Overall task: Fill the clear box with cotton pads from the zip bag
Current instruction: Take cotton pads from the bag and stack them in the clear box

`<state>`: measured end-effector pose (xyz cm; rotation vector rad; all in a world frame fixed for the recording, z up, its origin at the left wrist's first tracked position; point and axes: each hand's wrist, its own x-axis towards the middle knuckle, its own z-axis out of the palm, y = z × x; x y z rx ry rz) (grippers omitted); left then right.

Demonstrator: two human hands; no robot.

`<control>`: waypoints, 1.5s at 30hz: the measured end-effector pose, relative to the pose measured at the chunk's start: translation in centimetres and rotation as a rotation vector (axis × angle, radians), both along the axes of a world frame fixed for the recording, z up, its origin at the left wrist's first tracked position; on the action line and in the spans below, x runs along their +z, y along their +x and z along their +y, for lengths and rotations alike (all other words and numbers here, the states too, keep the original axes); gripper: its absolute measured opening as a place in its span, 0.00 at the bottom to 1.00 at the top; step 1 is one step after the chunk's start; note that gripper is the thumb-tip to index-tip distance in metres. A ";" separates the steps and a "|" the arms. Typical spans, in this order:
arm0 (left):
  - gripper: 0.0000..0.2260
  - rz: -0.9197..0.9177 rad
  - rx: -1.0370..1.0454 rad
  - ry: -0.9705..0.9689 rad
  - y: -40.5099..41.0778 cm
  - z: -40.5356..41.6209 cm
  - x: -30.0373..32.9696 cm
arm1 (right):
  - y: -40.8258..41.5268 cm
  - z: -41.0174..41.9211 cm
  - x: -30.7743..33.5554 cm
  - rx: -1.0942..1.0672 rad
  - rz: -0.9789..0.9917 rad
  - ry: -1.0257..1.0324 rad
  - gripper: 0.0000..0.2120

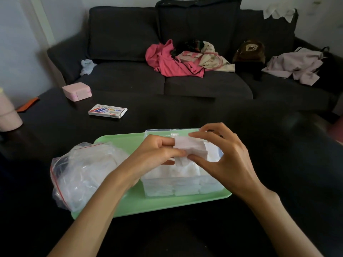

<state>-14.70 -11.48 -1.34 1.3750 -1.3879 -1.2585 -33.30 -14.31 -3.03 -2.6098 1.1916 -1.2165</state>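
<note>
While both hands work above the tray, I log the following. Item one: left hand (157,151), fingers curled, pinching the left edge of a small stack of cotton pads (191,149). Item two: right hand (220,156), thumb under and fingers over the same stack, grasping its right side. I see the stack held just above the clear box (183,188), apart from its contents. Item three: clear box, standing on the right half of a green tray (148,204), already packed with rows of white pads visible through its near wall; its lid (172,131) appears to stand open at the far side. Item four: zip bag (83,173) with a red seal strip, crumpled, lying on the tray's left end, touching my left forearm, pads showing inside. Item five: dark table (167,112) bearing a pink case (77,91) and a flat printed carton (107,110), both well apart from the tray. Item six: dark sofa (130,34) behind, with a pink garment (167,62) heaped on its seat.
</note>
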 end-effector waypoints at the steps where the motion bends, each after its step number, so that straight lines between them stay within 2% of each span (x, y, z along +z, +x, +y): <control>1: 0.06 0.002 -0.004 0.000 0.0 0.0 0.1 | -0.1 0.0 0.0 0.001 0.006 -0.018 0.16; 5: 0.06 0.053 -0.004 0.016 -0.4 -0.3 0.1 | -0.4 0.0 -0.2 0.001 0.030 -0.049 0.12; 11: 0.13 0.173 0.133 0.062 -0.5 -0.7 0.2 | -0.2 0.2 0.1 0.035 -0.074 -0.106 0.07; 12: 0.13 0.166 0.144 0.046 -0.3 -0.6 0.2 | -0.4 0.3 0.2 0.061 -0.116 -0.047 0.07; 15: 0.10 0.148 0.162 0.000 0.3 -0.6 0.4 | -1.6 0.0 1.3 0.176 -0.386 0.299 0.08; 18: 0.07 0.155 0.149 0.026 0.8 -0.5 0.7 | -2.9 -0.4 2.5 0.240 -0.666 0.472 0.07; 20: 0.08 0.159 0.123 0.065 0.6 -0.4 0.7 | -2.8 -0.4 2.8 0.301 -0.738 0.591 0.08; 22: 0.09 0.148 0.101 0.098 0.1 -0.3 0.5 | -2.1 -0.2 2.5 0.316 -0.651 0.672 0.10; 25: 0.10 0.150 0.078 0.128 -0.6 -0.4 0.4 | -1.1 0.0 2.1 0.287 -0.472 0.680 0.10; 30: 0.16 0.195 -0.021 0.205 -1.3 -0.6 0.6 | -1.1 -0.2 1.6 0.236 -0.403 0.643 0.09; 32: 0.13 0.165 -0.019 0.170 -1.6 -0.5 0.4 | -1.1 -0.4 1.3 0.165 -0.378 0.604 0.10; 34: 0.06 0.109 0.030 0.087 -2.0 -0.4 0.1 | -1.0 -0.9 0.9 0.053 -0.294 0.568 0.15; 35: 0.04 0.114 0.064 0.059 -2.3 -0.4 -0.1 | -1.1 -1.2 0.9 0.020 -0.287 0.626 0.19; 37: 0.04 0.176 0.125 0.033 -2.7 -0.6 -0.2 | -1.2 -1.7 1.2 0.095 -0.429 0.934 0.26; 39: 0.05 0.182 0.146 -0.023 -3.1 -1.0 -0.1 | -1.5 -2.0 1.5 0.218 -0.579 1.140 0.27; 41: 0.06 0.110 0.113 -0.102 -3.4 -1.6 0.3 | -1.9 -2.2 1.6 0.265 -0.642 1.104 0.23; 45: 0.02 0.026 0.069 -0.234 -3.6 -2.9 0.8 | -1.9 -2.4 1.8 0.134 -0.768 0.812 0.14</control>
